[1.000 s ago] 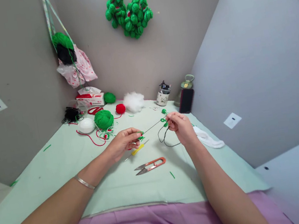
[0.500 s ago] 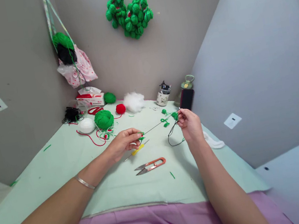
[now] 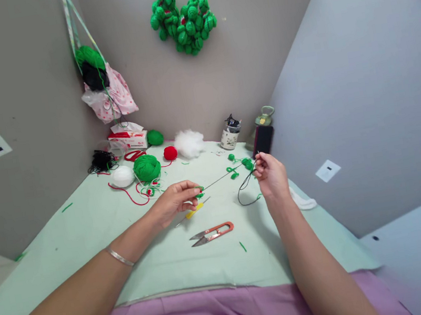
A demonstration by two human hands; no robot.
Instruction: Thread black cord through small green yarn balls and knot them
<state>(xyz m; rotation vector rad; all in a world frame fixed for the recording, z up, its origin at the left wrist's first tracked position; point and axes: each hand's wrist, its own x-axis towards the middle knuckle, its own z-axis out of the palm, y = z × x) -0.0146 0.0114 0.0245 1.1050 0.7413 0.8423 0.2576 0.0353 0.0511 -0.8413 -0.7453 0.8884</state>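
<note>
Between the fingertips of my left hand (image 3: 180,198) is a small green and red yarn piece (image 3: 199,193), mostly covered by the fingers. A dark thread (image 3: 222,178) runs taut from it up to my right hand (image 3: 271,172). That hand is closed in a pinch on a thin needle (image 3: 258,153), whose light tip shows above the fingers. A loop of black thread (image 3: 239,195) hangs beside the right hand. Below the left hand lies a yellow-handled crochet hook (image 3: 195,211). Orange thread snips (image 3: 212,233) rest nearer to me, blades apart.
Small green crocheted pieces (image 3: 233,170) lie beyond the thread. Farther back are a green yarn ball (image 3: 147,168), a red yarn ball (image 3: 170,153), white stuffing (image 3: 189,144), a cup (image 3: 230,137) and a phone (image 3: 263,140). Green crocheted clusters (image 3: 184,20) hang on the wall.
My right hand has moved slightly to the right, drawing the dark thread farther from the left hand. The left hand stays nearly still.
</note>
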